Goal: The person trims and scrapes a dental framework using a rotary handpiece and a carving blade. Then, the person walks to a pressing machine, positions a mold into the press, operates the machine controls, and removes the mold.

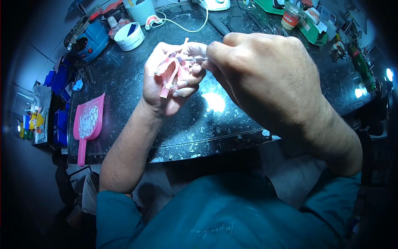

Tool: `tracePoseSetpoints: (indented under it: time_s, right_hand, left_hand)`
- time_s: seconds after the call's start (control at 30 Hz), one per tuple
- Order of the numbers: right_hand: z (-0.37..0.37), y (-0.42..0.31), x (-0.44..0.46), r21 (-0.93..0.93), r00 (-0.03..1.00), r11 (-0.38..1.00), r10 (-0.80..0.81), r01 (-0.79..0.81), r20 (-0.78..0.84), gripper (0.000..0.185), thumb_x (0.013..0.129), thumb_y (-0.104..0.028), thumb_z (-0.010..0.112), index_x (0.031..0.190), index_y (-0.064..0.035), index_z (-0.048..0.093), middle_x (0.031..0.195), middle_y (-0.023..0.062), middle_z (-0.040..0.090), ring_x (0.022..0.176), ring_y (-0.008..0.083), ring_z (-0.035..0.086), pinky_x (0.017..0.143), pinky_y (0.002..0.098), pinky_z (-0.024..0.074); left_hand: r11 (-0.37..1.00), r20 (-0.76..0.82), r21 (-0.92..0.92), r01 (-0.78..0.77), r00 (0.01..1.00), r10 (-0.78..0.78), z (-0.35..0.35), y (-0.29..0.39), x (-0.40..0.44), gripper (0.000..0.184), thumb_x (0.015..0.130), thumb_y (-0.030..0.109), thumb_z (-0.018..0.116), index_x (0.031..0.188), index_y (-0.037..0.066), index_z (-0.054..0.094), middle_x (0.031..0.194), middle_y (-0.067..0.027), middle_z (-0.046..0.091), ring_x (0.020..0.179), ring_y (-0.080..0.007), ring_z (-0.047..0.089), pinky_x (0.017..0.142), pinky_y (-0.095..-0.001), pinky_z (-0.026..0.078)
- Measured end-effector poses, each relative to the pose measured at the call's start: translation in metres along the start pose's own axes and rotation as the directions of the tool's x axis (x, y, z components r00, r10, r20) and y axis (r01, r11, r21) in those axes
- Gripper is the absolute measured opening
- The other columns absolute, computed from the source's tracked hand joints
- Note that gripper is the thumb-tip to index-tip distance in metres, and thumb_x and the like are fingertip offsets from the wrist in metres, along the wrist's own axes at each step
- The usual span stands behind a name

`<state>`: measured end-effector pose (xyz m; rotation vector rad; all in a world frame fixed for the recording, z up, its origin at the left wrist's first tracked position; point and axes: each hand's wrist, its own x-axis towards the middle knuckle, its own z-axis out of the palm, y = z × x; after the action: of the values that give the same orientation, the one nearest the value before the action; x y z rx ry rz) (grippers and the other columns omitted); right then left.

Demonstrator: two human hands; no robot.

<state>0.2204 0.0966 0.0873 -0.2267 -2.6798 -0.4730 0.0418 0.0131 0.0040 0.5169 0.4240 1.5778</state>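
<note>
My left hand (151, 85) is closed around a pink dental piece (166, 75) with branching pink rods, which looks like a wax pattern. Its palm side faces up, and the fingers curl about the piece's right side. One rod ends in a block low in the palm. In my right hand (265, 74) is a thin metal hand tool (196, 60), pinched between the fingers. The tool's tip points left and meets or nearly meets the upper part of the pink piece; exact contact is unclear. Most of the tool's handle is hidden behind my right hand.
On the dark, speckled workbench (120, 89) a pink dustpan (82, 147) holding white debris lies left. Behind it stand a blue machine (92, 43), a white tub (129, 38) and a dental model (153, 22). A white cable (195, 31), a jar (289, 18) and green trays (309, 34) are farther back.
</note>
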Motion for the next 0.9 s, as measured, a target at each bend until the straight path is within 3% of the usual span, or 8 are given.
tracePoseSetpoints:
  time_s: [0.07,0.17,0.43,0.6,0.7,0.77,0.83,0.9]
  right_hand:
    - [0.002,-0.002,0.002,-0.017,1.0,1.0,-0.019,0.018,-0.022,0.011,0.087,-0.017,0.064,0.081,-0.0078,0.064,0.072,0.0067,0.063,0.067,0.0194,0.07,0.05,0.0323,0.0543]
    - [0.005,-0.004,0.003,-0.053,0.999,0.998,-0.04,0.039,-0.024,0.007,0.083,-0.013,0.064,0.079,-0.0066,0.063,0.071,0.0076,0.063,0.068,0.0191,0.07,0.05,0.0316,0.0547]
    - [0.008,-0.017,0.003,-0.082,0.998,0.995,-0.064,0.065,0.008,0.009,0.078,-0.012,0.062,0.075,-0.0043,0.058,0.069,0.0075,0.061,0.065,0.0174,0.068,0.049,0.0297,0.0543]
    - [0.014,-0.006,0.007,-0.003,0.973,0.978,-0.209,0.21,-0.099,0.012,0.08,-0.014,0.062,0.082,-0.0024,0.061,0.069,0.0067,0.06,0.062,0.0168,0.067,0.049,0.0283,0.0537]
    - [0.011,0.002,0.01,-0.134,0.944,0.939,-0.326,0.316,-0.052,0.013,0.083,-0.017,0.063,0.083,-0.0039,0.067,0.065,0.0042,0.059,0.062,0.0134,0.066,0.048,0.0257,0.0521]
    - [0.007,0.006,0.01,-0.185,0.924,0.909,-0.381,0.372,-0.014,0.013,0.083,-0.017,0.063,0.08,-0.0055,0.067,0.064,0.003,0.059,0.062,0.0123,0.065,0.049,0.0253,0.0515]
    - [0.004,0.009,0.009,-0.176,0.913,0.898,-0.407,0.402,0.011,0.012,0.082,-0.018,0.064,0.075,-0.0074,0.065,0.065,0.0016,0.058,0.062,0.0117,0.065,0.049,0.0255,0.0511]
    - [0.002,0.011,0.009,-0.165,0.899,0.885,-0.436,0.435,0.033,0.013,0.081,-0.018,0.064,0.071,-0.0094,0.064,0.065,0.0003,0.058,0.062,0.0111,0.064,0.05,0.0256,0.0507]
  left_hand:
    - [0.998,0.152,-0.045,0.042,0.988,-0.035,-0.015,0.002,0.003,0.053,0.1,0.043,0.028,0.113,-0.003,0.05,0.088,-0.0101,0.052,0.055,-0.0058,0.043,0.038,-0.0141,0.035]
    - [1.0,0.108,-0.014,-0.014,0.994,0.016,-0.008,-0.002,0.002,0.052,0.1,0.043,0.027,0.113,-0.003,0.051,0.089,-0.0102,0.053,0.055,-0.0055,0.043,0.038,-0.0143,0.035]
    - [0.892,-0.147,0.436,-0.117,0.969,0.199,0.005,-0.005,0.003,0.055,0.101,0.044,0.026,0.11,-0.002,0.054,0.076,-0.0036,0.053,0.049,-0.0033,0.043,0.037,-0.0132,0.034]
    - [0.945,-0.139,0.324,-0.042,0.986,0.092,0.0,-0.002,0.0,0.051,0.101,0.044,0.03,0.107,0.0,0.056,0.073,-0.0015,0.051,0.048,-0.0033,0.043,0.036,-0.0136,0.032]
    - [0.959,-0.134,0.281,0.04,0.991,-0.002,-0.004,0.0,0.001,0.048,0.101,0.044,0.033,0.102,0.002,0.056,0.072,-0.0012,0.051,0.047,-0.0037,0.042,0.035,-0.0146,0.031]
    - [0.983,-0.124,0.057,0.173,0.978,-0.165,-0.007,0.001,-0.001,0.046,0.1,0.045,0.036,0.095,0.003,0.056,0.072,-0.0021,0.05,0.046,-0.0043,0.041,0.033,-0.015,0.028]
    - [0.952,-0.119,0.241,0.187,0.98,-0.162,-0.014,-0.001,0.0,0.047,0.1,0.045,0.037,0.094,0.003,0.056,0.072,-0.0032,0.05,0.046,-0.0047,0.04,0.033,-0.0146,0.027]
    - [0.956,-0.028,0.113,0.272,0.962,-0.27,-0.011,0.002,-0.005,0.048,0.1,0.045,0.038,0.095,0.001,0.055,0.076,-0.007,0.051,0.046,-0.0054,0.038,0.032,-0.014,0.025]
